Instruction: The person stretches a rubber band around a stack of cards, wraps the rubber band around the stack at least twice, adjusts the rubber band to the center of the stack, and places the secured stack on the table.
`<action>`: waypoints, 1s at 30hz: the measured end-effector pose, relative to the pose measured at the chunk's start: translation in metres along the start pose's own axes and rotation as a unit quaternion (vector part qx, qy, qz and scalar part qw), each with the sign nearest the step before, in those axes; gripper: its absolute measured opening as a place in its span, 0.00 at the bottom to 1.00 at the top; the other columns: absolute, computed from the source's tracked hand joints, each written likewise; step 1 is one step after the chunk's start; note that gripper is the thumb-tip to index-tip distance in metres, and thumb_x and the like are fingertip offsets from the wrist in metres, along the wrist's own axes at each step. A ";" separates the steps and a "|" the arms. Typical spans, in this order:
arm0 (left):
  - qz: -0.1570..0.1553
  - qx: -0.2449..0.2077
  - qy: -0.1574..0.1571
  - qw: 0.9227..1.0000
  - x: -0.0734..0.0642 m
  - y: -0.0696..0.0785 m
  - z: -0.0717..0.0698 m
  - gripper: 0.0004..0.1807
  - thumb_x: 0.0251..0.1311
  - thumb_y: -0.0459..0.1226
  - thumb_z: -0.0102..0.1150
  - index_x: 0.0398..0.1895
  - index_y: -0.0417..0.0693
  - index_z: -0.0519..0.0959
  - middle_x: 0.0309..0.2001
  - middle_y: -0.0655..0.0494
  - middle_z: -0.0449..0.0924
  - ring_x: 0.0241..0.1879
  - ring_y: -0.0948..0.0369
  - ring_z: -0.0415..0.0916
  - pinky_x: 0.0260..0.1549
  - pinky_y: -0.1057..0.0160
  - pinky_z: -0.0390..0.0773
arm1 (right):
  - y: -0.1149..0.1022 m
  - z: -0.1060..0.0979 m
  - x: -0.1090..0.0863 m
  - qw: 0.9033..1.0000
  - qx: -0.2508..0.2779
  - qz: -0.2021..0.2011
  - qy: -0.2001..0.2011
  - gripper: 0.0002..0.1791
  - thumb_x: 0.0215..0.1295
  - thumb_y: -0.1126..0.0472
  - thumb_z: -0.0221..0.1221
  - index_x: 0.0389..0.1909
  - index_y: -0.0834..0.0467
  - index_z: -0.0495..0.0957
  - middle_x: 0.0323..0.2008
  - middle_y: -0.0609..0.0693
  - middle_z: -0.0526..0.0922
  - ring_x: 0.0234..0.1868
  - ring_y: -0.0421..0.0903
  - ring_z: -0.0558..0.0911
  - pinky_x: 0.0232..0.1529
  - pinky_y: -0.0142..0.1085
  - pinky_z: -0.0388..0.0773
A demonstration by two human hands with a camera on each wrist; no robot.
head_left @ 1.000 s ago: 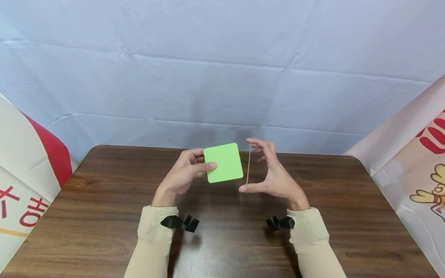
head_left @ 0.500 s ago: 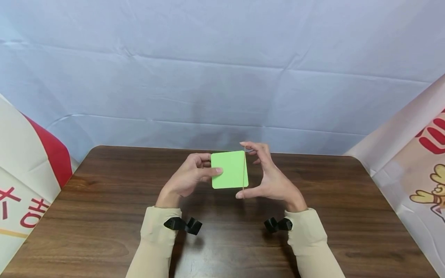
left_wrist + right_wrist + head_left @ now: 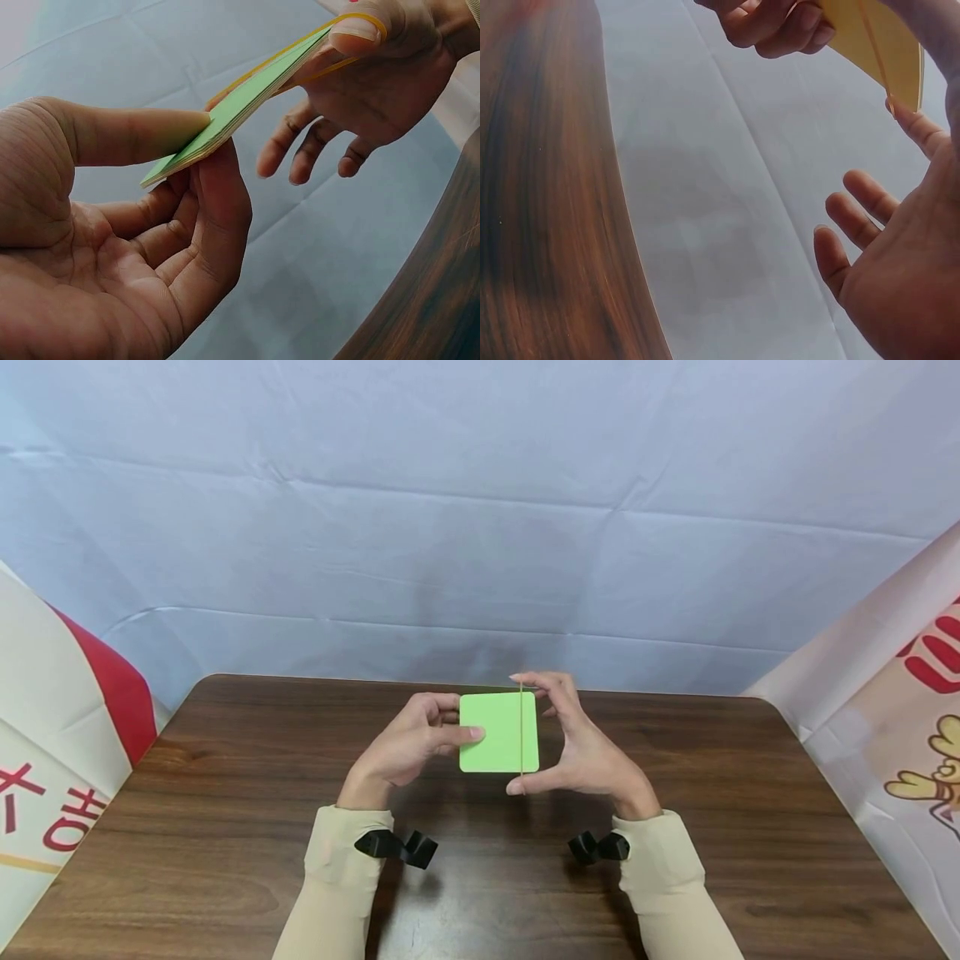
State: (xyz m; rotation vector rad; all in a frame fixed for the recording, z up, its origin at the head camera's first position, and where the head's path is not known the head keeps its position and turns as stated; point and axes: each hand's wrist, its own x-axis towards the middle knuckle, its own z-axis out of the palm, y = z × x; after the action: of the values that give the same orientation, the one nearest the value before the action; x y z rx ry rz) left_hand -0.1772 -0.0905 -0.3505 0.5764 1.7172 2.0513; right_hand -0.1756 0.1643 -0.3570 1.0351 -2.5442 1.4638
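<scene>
In the head view, the cards (image 3: 498,758) hide fingertips of the left hand (image 3: 405,743) and the far strand of the band (image 3: 522,735); the sleeves (image 3: 333,893) and surface (image 3: 225,810) run off the bottom edge, the banners (image 3: 52,685) off the sides. The left wrist view crops the left hand at left and bottom, the right hand (image 3: 592,752) at upper right. In the right wrist view, the top edge cuts the cards and left hand, and a red patch (image 3: 526,9) at upper left is too blurred to identify.
</scene>
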 end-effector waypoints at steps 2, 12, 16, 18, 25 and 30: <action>0.001 0.002 0.001 1.000 0.000 0.001 0.001 0.19 0.64 0.25 0.59 0.57 0.23 0.74 0.41 0.47 0.86 0.36 0.59 0.85 0.36 0.61 0.83 | 0.000 0.001 0.000 1.000 0.003 0.002 -0.002 0.66 0.32 0.52 0.86 0.75 0.42 0.58 0.66 0.49 0.57 0.63 0.47 0.59 0.56 0.51 0.63; 0.040 -0.009 0.034 0.999 0.001 0.001 0.004 0.19 0.63 0.23 0.59 0.57 0.22 0.74 0.42 0.48 0.84 0.37 0.59 0.85 0.37 0.60 0.85 | 0.001 0.003 -0.001 1.000 0.012 0.005 -0.008 0.60 0.36 0.54 0.85 0.73 0.40 0.62 0.63 0.45 0.60 0.64 0.45 0.60 0.57 0.50 0.63; 0.053 -0.028 0.069 0.996 0.000 0.003 0.006 0.19 0.63 0.22 0.58 0.56 0.20 0.73 0.38 0.50 0.85 0.35 0.60 0.85 0.35 0.63 0.84 | 0.000 0.003 -0.001 1.000 0.019 0.001 -0.015 0.57 0.38 0.54 0.84 0.72 0.40 0.65 0.62 0.45 0.61 0.65 0.45 0.61 0.58 0.50 0.63; 0.057 -0.038 0.090 0.994 0.001 0.003 0.006 0.19 0.63 0.22 0.57 0.56 0.20 0.73 0.37 0.51 0.85 0.34 0.60 0.84 0.34 0.64 0.83 | -0.001 0.003 0.000 1.000 0.021 0.002 -0.021 0.56 0.38 0.54 0.84 0.72 0.41 0.66 0.62 0.45 0.62 0.65 0.45 0.62 0.58 0.50 0.64; 0.038 -0.084 0.171 0.981 0.002 0.004 0.003 0.18 0.66 0.22 0.57 0.57 0.21 0.72 0.38 0.51 0.85 0.37 0.61 0.84 0.35 0.63 0.83 | -0.002 0.002 -0.002 0.999 0.015 0.014 -0.049 0.47 0.43 0.54 0.82 0.68 0.47 0.73 0.62 0.45 0.65 0.67 0.46 0.59 0.62 0.53 0.66; 0.021 -0.122 0.221 0.967 0.002 0.005 -0.001 0.19 0.67 0.22 0.56 0.60 0.21 0.71 0.38 0.51 0.84 0.36 0.61 0.84 0.32 0.65 0.82 | -0.004 0.002 -0.001 0.997 -0.001 -0.004 -0.071 0.29 0.48 0.50 0.80 0.53 0.40 0.83 0.57 0.45 0.69 0.63 0.47 0.62 0.61 0.57 0.66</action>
State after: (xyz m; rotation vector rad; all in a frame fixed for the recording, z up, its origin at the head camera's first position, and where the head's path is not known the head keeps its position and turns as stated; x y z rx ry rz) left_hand -0.1799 -0.0913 -0.3458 0.0775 1.6426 2.5144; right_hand -0.1722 0.1618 -0.3554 1.1881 -2.6326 1.4334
